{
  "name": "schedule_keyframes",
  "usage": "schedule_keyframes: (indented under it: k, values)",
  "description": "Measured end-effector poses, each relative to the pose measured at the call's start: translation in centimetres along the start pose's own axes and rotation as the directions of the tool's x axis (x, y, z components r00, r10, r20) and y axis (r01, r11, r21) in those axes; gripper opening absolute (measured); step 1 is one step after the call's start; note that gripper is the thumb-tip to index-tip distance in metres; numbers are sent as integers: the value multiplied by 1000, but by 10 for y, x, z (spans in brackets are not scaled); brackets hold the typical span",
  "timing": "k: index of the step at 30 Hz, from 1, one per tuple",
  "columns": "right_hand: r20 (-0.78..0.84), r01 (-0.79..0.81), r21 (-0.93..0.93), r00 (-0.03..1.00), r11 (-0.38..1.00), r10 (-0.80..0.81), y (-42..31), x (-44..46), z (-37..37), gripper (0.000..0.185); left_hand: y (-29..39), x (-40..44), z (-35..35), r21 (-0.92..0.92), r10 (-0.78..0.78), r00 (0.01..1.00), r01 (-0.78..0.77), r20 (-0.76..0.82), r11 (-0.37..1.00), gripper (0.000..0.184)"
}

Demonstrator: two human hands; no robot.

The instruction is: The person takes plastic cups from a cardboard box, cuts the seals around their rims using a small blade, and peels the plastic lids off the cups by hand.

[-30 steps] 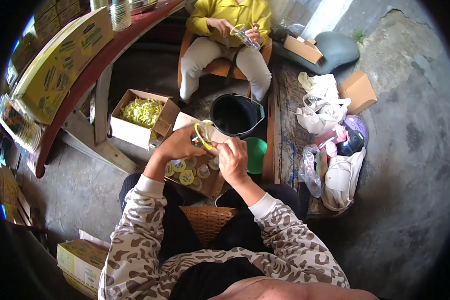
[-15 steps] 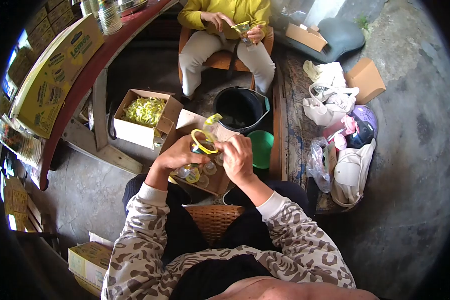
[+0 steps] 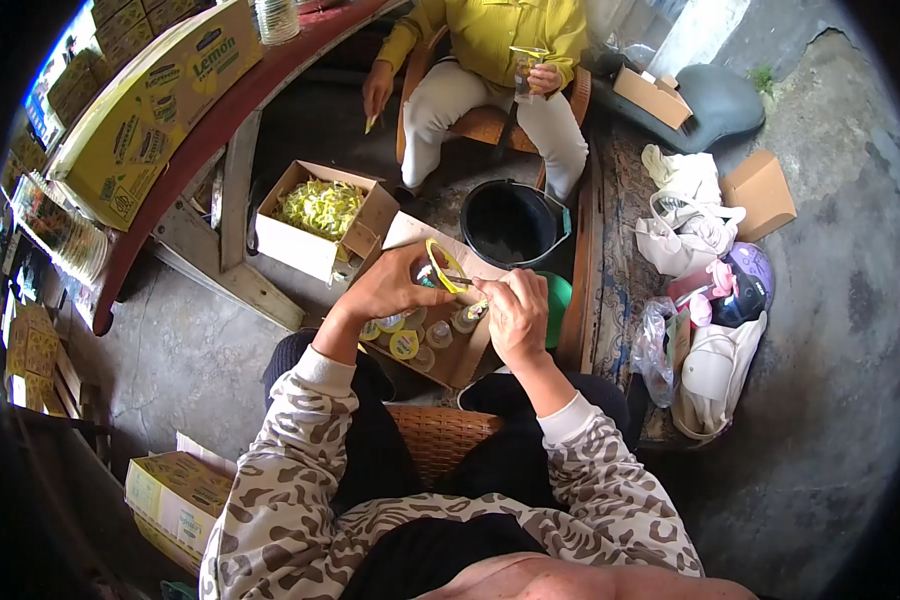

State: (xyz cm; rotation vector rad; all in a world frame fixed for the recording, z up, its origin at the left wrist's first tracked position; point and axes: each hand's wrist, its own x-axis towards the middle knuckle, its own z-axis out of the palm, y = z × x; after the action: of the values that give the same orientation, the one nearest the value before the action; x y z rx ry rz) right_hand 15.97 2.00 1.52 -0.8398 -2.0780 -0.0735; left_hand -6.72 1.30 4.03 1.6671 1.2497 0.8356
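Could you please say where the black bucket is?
In the head view, the black bucket stands right of centre, beyond the right hand, with the green container on its near side and the box of yellow strips to its left.

Left grip (image 3: 395,285) on yellow-rimmed cup (image 3: 446,267), right grip (image 3: 518,312) alongside

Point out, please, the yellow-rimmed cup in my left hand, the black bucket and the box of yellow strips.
Yellow-rimmed cup (image 3: 434,268), head view: its rim.
Black bucket (image 3: 510,206), head view: its inner wall.
Box of yellow strips (image 3: 295,249), head view: its near wall.
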Motion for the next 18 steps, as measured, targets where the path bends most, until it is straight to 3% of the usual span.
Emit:
schedule_keyframes:
  k: [4,7,10,13,18]
  values:
    - [-18,60,-56,998,997,-61,-1,-3,2,17,-9,-1,6,-195,9,994,13,111,981,53]
    - [-30,71,-59,997,996,-73,-4,-3,3,17,-6,-2,5,-385,-85,962,184,260,905,49]
    - [-53,86,-61,995,994,-89,-6,0,1,17,-16,-2,11,-528,37,966,107,255,843,39]
    - [-65,75,-49,995,996,-78,-7,-1,2,18,-18,-3,12,-628,35,955,167,296,760,40]
    - [-82,19,12,996,1000,-18,-5,4,0,19,-10,-2,13,-609,49,971,108,236,785,48]
